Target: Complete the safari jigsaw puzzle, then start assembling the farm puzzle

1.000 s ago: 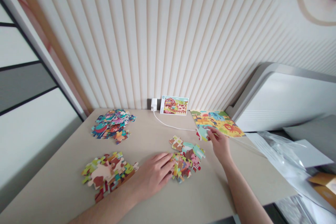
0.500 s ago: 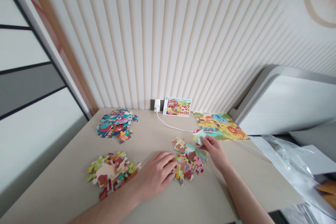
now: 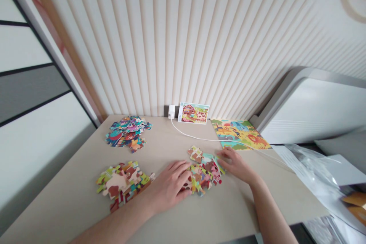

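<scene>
The left hand (image 3: 168, 187) is laid palm down with its fingers spread wide, the fingertips resting on the near left edge of a loose heap of jigsaw pieces (image 3: 201, 175), and nothing is seen gripped by it. The right hand (image 3: 236, 166) is held low at the far right side of that heap, with the fingers drawn closer together and the fingertips (image 3: 220, 154) beside a pale green piece (image 3: 219, 164); whether that piece is pinched cannot be told. The heap is placed on a beige table (image 3: 71, 194) between the two hands, and a brown and cream piece (image 3: 195, 154) is lying at its far edge. A second heap of pieces (image 3: 122, 183) is spread to the left of the left hand, near its wrist, and a third heap (image 3: 127, 133) is scattered further back near the wall. A picture card of a red barn and a cow (image 3: 193, 113) is propped against the ribbed wall (image 3: 143, 45) beside a white plug (image 3: 171, 111), from which a white cable (image 3: 194, 134) is run across the table. A bright sheet printed with a lion and other animals (image 3: 240, 133) is laid flat at the far right corner, just beyond the right hand, and clear plastic wrap (image 3: 311, 167) is seen past the table edge on the right
</scene>
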Available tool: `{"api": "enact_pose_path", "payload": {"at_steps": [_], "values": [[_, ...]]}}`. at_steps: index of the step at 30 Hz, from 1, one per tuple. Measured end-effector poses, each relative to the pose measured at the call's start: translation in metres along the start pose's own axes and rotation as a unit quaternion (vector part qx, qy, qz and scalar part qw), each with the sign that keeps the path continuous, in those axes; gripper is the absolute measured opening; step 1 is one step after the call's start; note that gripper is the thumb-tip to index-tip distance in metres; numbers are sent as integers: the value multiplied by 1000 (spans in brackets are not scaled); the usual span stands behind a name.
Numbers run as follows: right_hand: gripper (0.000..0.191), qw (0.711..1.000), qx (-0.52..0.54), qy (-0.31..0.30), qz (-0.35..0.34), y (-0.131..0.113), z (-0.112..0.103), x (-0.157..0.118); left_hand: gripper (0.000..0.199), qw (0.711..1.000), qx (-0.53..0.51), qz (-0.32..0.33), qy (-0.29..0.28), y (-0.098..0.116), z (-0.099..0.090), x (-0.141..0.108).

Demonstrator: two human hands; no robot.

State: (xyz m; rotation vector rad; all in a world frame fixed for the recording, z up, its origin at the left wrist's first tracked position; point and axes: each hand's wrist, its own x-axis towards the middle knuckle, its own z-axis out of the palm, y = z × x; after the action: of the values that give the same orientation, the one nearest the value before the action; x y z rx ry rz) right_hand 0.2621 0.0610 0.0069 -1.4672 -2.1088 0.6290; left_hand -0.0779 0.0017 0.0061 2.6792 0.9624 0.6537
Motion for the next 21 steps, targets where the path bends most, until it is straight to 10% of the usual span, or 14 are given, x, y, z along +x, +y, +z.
{"api": "enact_pose_path", "payload": {"at_steps": [8,21], "values": [[28,999,-33,-2,-34,-8,23,10,47,1000,-25,9,-14,-1,4,1],[41,968,237,27,78,7,6,16,56,998,-26,52,-33,-5,6,0]]}}
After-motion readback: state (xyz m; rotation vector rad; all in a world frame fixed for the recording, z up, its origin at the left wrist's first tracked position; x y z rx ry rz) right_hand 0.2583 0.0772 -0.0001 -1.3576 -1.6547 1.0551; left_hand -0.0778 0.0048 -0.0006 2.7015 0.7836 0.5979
